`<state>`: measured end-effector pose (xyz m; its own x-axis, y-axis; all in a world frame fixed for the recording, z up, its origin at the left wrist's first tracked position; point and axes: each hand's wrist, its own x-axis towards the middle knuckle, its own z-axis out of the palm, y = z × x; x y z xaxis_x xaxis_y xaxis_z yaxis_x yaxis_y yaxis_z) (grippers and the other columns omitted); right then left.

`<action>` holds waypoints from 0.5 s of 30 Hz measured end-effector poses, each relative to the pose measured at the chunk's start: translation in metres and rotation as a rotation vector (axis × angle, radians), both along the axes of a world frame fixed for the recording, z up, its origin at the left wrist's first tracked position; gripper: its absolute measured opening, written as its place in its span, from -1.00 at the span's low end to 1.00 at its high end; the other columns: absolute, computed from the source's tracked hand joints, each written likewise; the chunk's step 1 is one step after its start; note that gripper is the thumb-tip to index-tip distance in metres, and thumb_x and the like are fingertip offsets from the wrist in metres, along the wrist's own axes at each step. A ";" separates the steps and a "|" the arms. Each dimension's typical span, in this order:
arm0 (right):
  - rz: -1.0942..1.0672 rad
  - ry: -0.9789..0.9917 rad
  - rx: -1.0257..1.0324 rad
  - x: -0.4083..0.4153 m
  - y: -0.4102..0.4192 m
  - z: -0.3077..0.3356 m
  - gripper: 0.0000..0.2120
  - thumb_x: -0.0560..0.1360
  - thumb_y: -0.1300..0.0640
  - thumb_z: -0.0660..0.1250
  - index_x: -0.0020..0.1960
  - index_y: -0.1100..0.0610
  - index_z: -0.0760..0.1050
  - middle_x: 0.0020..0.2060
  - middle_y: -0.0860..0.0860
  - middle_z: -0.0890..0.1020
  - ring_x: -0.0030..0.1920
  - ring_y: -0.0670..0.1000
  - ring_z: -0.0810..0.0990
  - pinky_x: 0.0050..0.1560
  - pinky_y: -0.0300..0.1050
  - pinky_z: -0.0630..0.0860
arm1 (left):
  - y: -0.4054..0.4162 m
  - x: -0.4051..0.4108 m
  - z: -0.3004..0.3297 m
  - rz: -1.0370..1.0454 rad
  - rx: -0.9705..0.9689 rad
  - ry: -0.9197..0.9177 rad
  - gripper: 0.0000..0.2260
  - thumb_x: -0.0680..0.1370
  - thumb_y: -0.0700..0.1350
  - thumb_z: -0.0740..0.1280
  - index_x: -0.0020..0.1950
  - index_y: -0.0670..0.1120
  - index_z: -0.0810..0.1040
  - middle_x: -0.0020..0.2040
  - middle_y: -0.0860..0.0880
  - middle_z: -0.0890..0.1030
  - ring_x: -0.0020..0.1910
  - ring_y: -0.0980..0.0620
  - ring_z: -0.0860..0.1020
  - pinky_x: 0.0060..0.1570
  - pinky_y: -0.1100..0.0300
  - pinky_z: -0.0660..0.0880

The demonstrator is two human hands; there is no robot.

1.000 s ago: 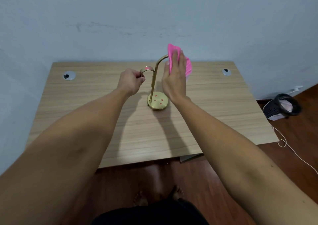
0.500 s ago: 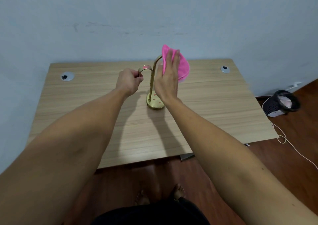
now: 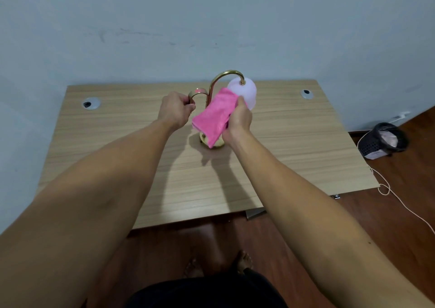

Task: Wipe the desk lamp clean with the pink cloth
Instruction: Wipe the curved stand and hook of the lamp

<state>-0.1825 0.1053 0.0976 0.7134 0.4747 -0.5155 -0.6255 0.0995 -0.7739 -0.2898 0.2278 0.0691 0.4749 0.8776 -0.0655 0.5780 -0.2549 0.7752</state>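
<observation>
A brass desk lamp [image 3: 224,75] stands mid-desk, with a tall curved arm that carries a white frosted shade [image 3: 244,90]. A shorter curved brass arm [image 3: 197,93] branches off to the left. My left hand [image 3: 175,110] is closed around the end of that short arm. My right hand [image 3: 237,119] grips the pink cloth [image 3: 213,117], which hangs in front of the lamp's stem just below the shade. The cloth hides most of the stem and part of the round brass base [image 3: 219,143].
The wooden desk [image 3: 294,138] stands against a pale blue wall and has two cable grommets [image 3: 91,103] [image 3: 306,94]. A dark basket [image 3: 383,140] lies on the brown floor to the right, with a white cord [image 3: 400,199] trailing beside it. My feet show below the desk's front edge.
My right hand has come down off the shade with the cloth to the stem, uncovering the white shade. My left hand keeps its hold on the short arm.
</observation>
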 end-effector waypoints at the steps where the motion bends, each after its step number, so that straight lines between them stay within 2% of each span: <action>1: -0.040 0.073 0.054 0.003 0.005 0.010 -0.59 0.66 -0.04 0.32 0.31 0.28 0.49 0.15 0.21 0.68 0.09 0.22 0.71 0.00 0.14 0.70 | 0.000 0.000 0.000 -0.005 0.006 0.004 -0.88 0.58 -0.19 0.41 -0.02 -0.18 0.74 -0.07 -0.25 0.74 -0.19 -0.03 0.57 -0.04 0.09 0.55; 2: -0.059 0.104 0.109 0.005 0.010 0.021 -0.58 0.66 -0.08 0.32 0.29 0.27 0.50 0.10 0.19 0.68 0.03 0.19 0.70 -0.06 0.10 0.68 | 0.001 0.000 -0.001 -0.007 0.010 0.006 -0.88 0.58 -0.18 0.41 -0.02 -0.18 0.74 -0.07 -0.26 0.74 -0.19 -0.03 0.56 -0.01 0.06 0.57; 3: -0.065 0.099 0.148 0.008 0.018 0.031 -0.58 0.66 -0.10 0.29 0.23 0.26 0.53 0.06 0.17 0.68 -0.01 0.17 0.67 -0.03 0.10 0.66 | 0.002 0.000 -0.001 -0.005 0.010 0.007 -0.88 0.58 -0.18 0.41 -0.02 -0.18 0.74 -0.07 -0.26 0.74 -0.19 -0.04 0.56 0.01 0.02 0.59; 5: -0.051 0.014 0.132 0.007 0.031 0.046 -0.61 0.64 -0.10 0.24 -0.01 0.21 0.61 -0.03 0.14 0.70 -0.07 0.16 0.61 0.18 0.19 0.63 | 0.003 0.001 -0.002 0.006 0.000 0.005 -0.87 0.59 -0.17 0.41 -0.02 -0.18 0.74 -0.07 -0.24 0.74 -0.20 -0.04 0.56 0.02 -0.02 0.61; 6: -0.035 -0.059 0.072 0.003 0.035 0.052 -0.64 0.61 -0.07 0.23 -0.12 0.19 0.61 -0.12 0.12 0.67 -0.11 0.17 0.57 0.20 0.21 0.62 | 0.003 0.001 -0.002 0.009 -0.005 0.004 -0.87 0.59 -0.17 0.41 -0.02 -0.18 0.74 -0.08 -0.23 0.74 -0.21 -0.04 0.55 0.00 -0.01 0.61; 7: 0.000 -0.158 0.006 -0.003 0.037 0.054 -0.69 0.56 -0.02 0.22 -0.18 0.17 0.57 -0.21 0.09 0.59 -0.17 0.14 0.52 0.11 0.17 0.65 | 0.003 0.002 -0.003 0.009 -0.010 0.001 -0.87 0.59 -0.17 0.41 -0.04 -0.18 0.73 -0.11 -0.22 0.72 -0.21 -0.04 0.55 -0.03 0.01 0.60; 9: 0.130 -0.417 -0.087 -0.017 0.032 0.045 -0.83 0.50 0.07 0.15 -0.21 0.11 0.42 -0.34 -0.02 0.46 -0.33 0.02 0.45 -0.22 0.04 0.59 | 0.003 0.002 -0.003 -0.001 -0.013 -0.002 -0.88 0.59 -0.17 0.40 -0.08 -0.15 0.72 -0.19 -0.17 0.67 -0.23 -0.04 0.53 -0.12 0.10 0.51; 10: 0.217 -0.570 -0.130 -0.023 0.026 0.035 -0.86 0.50 0.10 0.11 -0.19 0.08 0.39 -0.36 -0.09 0.49 -0.42 -0.06 0.44 -0.33 -0.08 0.47 | 0.002 0.003 -0.004 -0.007 -0.007 0.002 -0.88 0.59 -0.17 0.40 -0.09 -0.14 0.72 -0.21 -0.15 0.65 -0.23 -0.04 0.53 -0.14 0.14 0.46; 11: 0.317 -0.726 -0.179 -0.026 0.020 0.023 -0.83 0.52 0.12 0.08 -0.09 0.06 0.45 -0.32 -0.14 0.57 -0.47 -0.12 0.44 -0.37 -0.15 0.40 | 0.002 0.002 -0.004 -0.012 0.003 0.009 -0.88 0.59 -0.17 0.40 -0.08 -0.15 0.72 -0.21 -0.15 0.65 -0.22 -0.05 0.53 -0.14 0.17 0.44; 12: 0.421 -0.860 -0.246 -0.027 0.013 0.012 -0.72 0.55 0.14 0.06 0.12 0.01 0.51 -0.27 -0.14 0.61 -0.45 -0.13 0.46 -0.38 -0.16 0.37 | 0.001 0.002 -0.004 -0.015 0.013 0.014 -0.88 0.59 -0.17 0.40 -0.07 -0.15 0.73 -0.20 -0.16 0.66 -0.21 -0.05 0.54 -0.13 0.18 0.44; 13: 0.525 -0.956 -0.324 -0.024 0.008 0.003 -0.60 0.58 0.15 0.05 0.31 -0.04 0.49 -0.26 -0.12 0.60 -0.39 -0.11 0.49 -0.35 -0.14 0.40 | 0.001 0.002 -0.005 -0.015 0.018 0.015 -0.87 0.59 -0.17 0.40 -0.06 -0.16 0.73 -0.19 -0.17 0.67 -0.21 -0.05 0.55 -0.12 0.15 0.45; 14: 0.587 -0.983 -0.405 -0.021 0.004 -0.002 -0.56 0.60 0.16 0.04 0.40 -0.05 0.47 -0.28 -0.09 0.57 -0.33 -0.07 0.52 -0.30 -0.10 0.44 | 0.001 0.001 -0.006 -0.013 0.020 0.012 -0.87 0.59 -0.16 0.40 -0.06 -0.17 0.73 -0.18 -0.19 0.68 -0.21 -0.04 0.54 -0.12 0.12 0.48; 15: 0.586 -0.968 -0.478 -0.017 0.002 -0.005 -0.60 0.63 0.16 0.04 0.36 0.02 0.52 -0.29 -0.05 0.56 -0.28 -0.01 0.55 -0.25 -0.03 0.46 | 0.001 0.002 -0.006 -0.011 0.019 0.007 -0.87 0.59 -0.16 0.41 -0.05 -0.18 0.73 -0.17 -0.21 0.69 -0.22 -0.04 0.54 -0.11 0.09 0.52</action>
